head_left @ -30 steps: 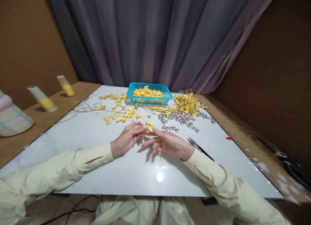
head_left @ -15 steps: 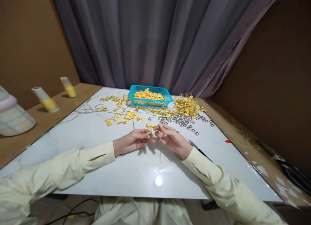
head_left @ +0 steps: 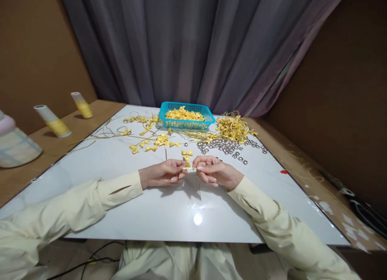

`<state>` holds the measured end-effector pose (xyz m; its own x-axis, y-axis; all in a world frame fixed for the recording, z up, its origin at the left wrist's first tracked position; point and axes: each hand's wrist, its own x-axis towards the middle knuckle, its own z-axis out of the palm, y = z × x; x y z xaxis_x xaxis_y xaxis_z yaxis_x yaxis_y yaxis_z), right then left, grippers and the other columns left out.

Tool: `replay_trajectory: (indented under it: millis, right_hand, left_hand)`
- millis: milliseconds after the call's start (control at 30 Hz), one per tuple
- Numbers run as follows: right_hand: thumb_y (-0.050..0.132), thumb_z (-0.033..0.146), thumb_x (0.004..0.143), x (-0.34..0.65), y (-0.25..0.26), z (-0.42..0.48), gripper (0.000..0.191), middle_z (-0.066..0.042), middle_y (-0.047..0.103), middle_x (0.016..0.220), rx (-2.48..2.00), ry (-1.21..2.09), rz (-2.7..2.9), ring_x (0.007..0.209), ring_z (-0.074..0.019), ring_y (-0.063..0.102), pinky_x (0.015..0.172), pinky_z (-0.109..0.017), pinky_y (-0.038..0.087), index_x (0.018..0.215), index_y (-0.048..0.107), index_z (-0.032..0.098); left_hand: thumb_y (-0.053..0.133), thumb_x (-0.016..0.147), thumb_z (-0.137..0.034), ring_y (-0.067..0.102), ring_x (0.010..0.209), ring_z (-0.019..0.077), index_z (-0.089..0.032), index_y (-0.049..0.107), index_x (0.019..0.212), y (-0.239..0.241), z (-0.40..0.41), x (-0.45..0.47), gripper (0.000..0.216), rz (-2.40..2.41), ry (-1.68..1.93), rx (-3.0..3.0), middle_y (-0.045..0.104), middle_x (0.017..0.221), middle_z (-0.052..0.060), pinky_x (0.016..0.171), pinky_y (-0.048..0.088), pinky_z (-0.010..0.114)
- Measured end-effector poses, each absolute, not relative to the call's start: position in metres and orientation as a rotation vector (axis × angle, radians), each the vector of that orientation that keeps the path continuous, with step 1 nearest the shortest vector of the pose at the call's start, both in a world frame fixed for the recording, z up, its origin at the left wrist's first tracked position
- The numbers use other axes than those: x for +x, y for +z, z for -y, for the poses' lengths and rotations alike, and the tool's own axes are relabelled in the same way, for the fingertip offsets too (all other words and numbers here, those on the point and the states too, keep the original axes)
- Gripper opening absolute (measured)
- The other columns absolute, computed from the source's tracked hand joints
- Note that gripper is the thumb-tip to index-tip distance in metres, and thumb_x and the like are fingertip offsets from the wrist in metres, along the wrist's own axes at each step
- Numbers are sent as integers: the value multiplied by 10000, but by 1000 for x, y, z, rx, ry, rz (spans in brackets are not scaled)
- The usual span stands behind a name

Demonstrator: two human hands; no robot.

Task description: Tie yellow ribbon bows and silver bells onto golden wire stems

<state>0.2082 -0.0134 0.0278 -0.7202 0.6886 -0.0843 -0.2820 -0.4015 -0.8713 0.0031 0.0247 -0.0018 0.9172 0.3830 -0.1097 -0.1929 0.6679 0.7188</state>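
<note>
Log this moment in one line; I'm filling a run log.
left hand: pinches bow | right hand: pinches bow | basket: behind | table

White table (head_left: pixel 121 199) with bows (head_left: pixel 157 142), basket (head_left: pixel 186 115), bells (head_left: pixel 225 146)

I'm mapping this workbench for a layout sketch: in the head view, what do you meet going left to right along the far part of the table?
Two thread spools on the wooden ledge → loose yellow bows → blue basket → heap of yellow bows → silver bells.
</note>
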Motion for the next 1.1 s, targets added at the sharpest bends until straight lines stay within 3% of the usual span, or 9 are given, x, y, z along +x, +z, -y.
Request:
replay_trajectory:
  millis: [200,533,700,1100]
  right_hand:
    - [660,189,759,217,23,9,121,-21,685,597,-554,2175,1263,358,-41,446,357,-148,430,830,609,105]
    - [647,127,749,208,26,13,186,-29,698,605,-587,2206,1235,357,-61,474,361,-159,433,876,513,145]
    - [644,120,747,208,24,13,159,-35,701,610,-608,2194,1263,358,-61,474,356,-160,428,844,520,141]
    - [703,165,718,207,29,14,142,-57,707,637,-758,2120,1319,406,-74,551,414,-179,492,772,589,100]
  left_hand:
    - [754,691,-181,317,334,-1,-85,570,738,-1,-26,3,213,-223,321,848,508,492,-41,355,243,108]
    - [756,706,-221,459,380,28,-78,596,840,-4,-27,5,253,-285,197,871,623,574,13,361,310,122]
    - [764,693,-229,472,367,26,-65,620,746,-4,-27,5,225,-268,163,885,629,558,19,339,293,117]
    - [746,709,-220,492,404,25,-50,711,780,-1,-28,3,188,-352,104,981,629,563,21,390,367,111]
